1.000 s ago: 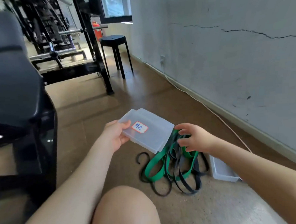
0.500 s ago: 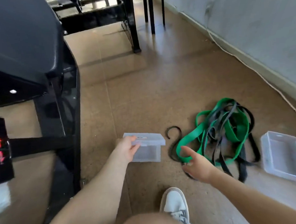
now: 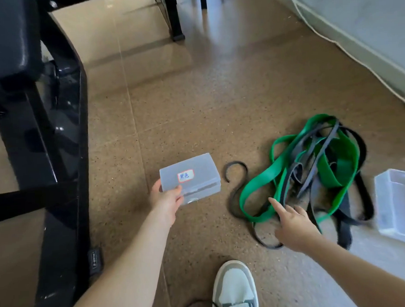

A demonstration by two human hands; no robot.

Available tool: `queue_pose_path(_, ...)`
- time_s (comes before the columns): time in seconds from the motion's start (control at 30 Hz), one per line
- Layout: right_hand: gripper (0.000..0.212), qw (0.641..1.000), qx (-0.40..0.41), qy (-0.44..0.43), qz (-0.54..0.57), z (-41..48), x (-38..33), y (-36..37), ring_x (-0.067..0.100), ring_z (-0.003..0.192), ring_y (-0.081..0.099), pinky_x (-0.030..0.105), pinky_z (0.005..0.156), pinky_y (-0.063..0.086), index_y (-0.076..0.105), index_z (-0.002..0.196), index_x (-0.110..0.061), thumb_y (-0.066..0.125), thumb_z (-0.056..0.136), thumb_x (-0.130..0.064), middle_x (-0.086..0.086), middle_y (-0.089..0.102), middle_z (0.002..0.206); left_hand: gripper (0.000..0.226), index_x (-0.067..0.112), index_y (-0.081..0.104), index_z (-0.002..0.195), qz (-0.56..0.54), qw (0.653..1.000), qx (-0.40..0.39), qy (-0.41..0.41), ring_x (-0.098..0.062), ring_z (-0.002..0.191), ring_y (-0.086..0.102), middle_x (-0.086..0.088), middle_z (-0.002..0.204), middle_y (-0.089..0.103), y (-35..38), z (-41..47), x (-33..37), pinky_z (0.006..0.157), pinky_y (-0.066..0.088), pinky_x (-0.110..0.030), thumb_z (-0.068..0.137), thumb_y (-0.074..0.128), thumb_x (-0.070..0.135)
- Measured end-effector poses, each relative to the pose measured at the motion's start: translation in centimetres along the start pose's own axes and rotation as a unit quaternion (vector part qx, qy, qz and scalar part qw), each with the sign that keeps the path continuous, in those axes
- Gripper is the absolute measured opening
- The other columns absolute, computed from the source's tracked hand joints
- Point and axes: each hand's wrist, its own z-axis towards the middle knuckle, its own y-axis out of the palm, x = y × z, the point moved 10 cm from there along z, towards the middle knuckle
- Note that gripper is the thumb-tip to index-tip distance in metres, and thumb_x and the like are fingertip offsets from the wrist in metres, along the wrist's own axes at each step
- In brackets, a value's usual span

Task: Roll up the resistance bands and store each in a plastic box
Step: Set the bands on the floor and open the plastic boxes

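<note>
Left hand [image 3: 168,199] keeps its grip on one corner of the labelled plastic box [image 3: 193,175], thumb over the shut lid. The box has come down, though: a second ago it was held up in the air, and now it sits level at the floor [image 3: 171,108], label upward. Whether it already rests there cannot be told.

Right hand [image 3: 292,223], which then clutched the bands just under the raised box, has let them go. Its grip is now loose and holds nothing, with the forefinger straight and at, or just short of, the green band [image 3: 338,165]. That band lies tangled with the black bands [image 3: 344,228] in a heap on the floor. The heap is just ahead of the right fingertips and well to the right of the left grip. A second, open plastic box [image 3: 396,204] stands beyond the heap, further right again.

Nothing is rolled and both boxes look empty, so the task appears barely begun. The reach suggests the green band will be picked out first, and freeing it from the black ones looks like the immediate job.
</note>
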Motion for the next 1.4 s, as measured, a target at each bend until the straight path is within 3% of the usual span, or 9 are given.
queue_pose_path(0.1,0.085,1.0,0.015,-0.003,0.001,0.7,0.1,0.7,0.03,0.147,0.012,0.042,0.115,0.029,-0.004,0.154,-0.034,0.046,0.088,-0.016,0.003,0.033,0.15,0.06,0.019,0.049,0.131,0.32,0.937,0.093,0.103,-0.026,0.111,0.059,-0.003,0.123,0.062,-0.5,-0.5,2.3,0.091,0.048,-0.033,0.078,0.078,0.022)
queue_pose_path(0.27,0.082,0.994,0.079,-0.049,0.052,-0.2,0.2,-1.2,0.032,0.138,0.028,0.036,0.114,0.028,0.007,0.155,-0.03,0.047,0.087,-0.01,0.005,0.032,0.152,0.084,0.022,0.054,0.12,0.348,0.935,0.026,0.066,-0.024,0.108,0.059,-0.002,0.118,0.063,0.8,0.2,2.1,0.09,0.051,-0.041,0.049,0.08,0.059)
queue_pose_path(0.67,0.047,0.978,-0.04,0.043,-0.199,-8.5,16.6,-13.7,0.024,0.124,0.052,0.029,0.096,0.042,0.042,0.143,-0.024,0.049,0.097,-0.033,0.006,0.055,0.135,0.068,0.029,0.045,0.135,0.626,0.679,-0.051,0.38,-0.033,0.131,0.025,-0.007,0.148,0.026,16.5,-9.6,5.7,0.104,0.033,-0.048,0.073,0.066,0.01)
queue_pose_path(0.8,0.032,0.977,-0.009,0.185,0.105,-11.1,24.6,-12.5,0.024,0.089,0.062,0.028,0.073,0.048,0.065,0.101,-0.01,0.047,0.099,-0.036,0.007,0.067,0.097,0.055,0.028,0.056,0.127,0.614,0.662,-0.191,0.384,-0.03,0.125,0.033,-0.005,0.141,0.039,24.6,-14.5,1.0,0.104,0.033,-0.036,0.077,0.056,0.003)
queue_pose_path(0.9,0.035,0.833,0.068,0.3,0.459,-11.8,30.8,-5.9,0.02,0.064,0.052,0.027,0.061,0.045,0.059,0.09,-0.008,0.05,0.099,-0.041,0.008,0.058,0.079,0.051,0.031,0.054,0.127,0.649,0.629,-0.255,0.342,-0.027,0.127,0.034,-0.003,0.139,0.041,28.4,-16.2,-2.9,0.102,0.034,-0.035,0.082,0.053,0.006)
queue_pose_path(1.07,0.039,0.391,0.222,0.311,0.837,-9.9,35.7,1.3,0.025,0.093,0.068,0.04,0.084,0.055,0.055,0.124,-0.012,0.061,0.094,-0.037,0.028,0.064,0.095,0.058,0.032,0.041,0.141,0.724,0.55,-0.327,0.258,-0.028,0.133,0.033,-0.001,0.15,0.033,29.4,-15.8,-9.2,0.099,0.045,-0.039,0.089,0.046,0.008)
queue_pose_path(1.13,0.042,0.298,0.249,0.323,0.863,-9.1,37.4,2.9,0.019,0.071,0.068,0.029,0.065,0.056,0.056,0.128,-0.012,0.063,0.093,-0.034,0.014,0.072,0.101,0.061,0.033,0.037,0.143,0.751,0.514,-0.338,0.242,-0.027,0.137,0.026,0.002,0.152,0.028,29.0,-15.4,-11.2,0.101,0.043,-0.038,0.089,0.045,0.007)
queue_pose_path(1.23,0.049,0.271,0.25,0.311,0.876,-7.2,40.1,4.9,0.01,0.059,0.057,0.021,0.048,0.043,0.057,0.132,-0.011,0.065,0.091,-0.036,0.002,0.073,0.097,0.056,0.033,0.042,0.14,0.759,0.503,-0.328,0.252,-0.024,0.139,0.026,0.004,0.151,0.031,29.4,-14.9,-12.0,0.107,0.038,-0.037,0.09,0.048,0.01)
queue_pose_path(1.4,0.041,0.371,0.362,0.242,0.82,-8.5,41.2,-0.1,0.012,0.06,0.063,0.018,0.043,0.044,0.053,0.126,-0.013,0.06,0.088,0.003,0.01,0.068,0.087,0.05,0.034,0.046,0.135,0.781,0.476,-0.299,0.271,-0.023,0.135,0.03,0.006,0.147,0.036,30.5,-15.4,-12.0,0.104,0.039,-0.041,0.089,0.048,0.012)
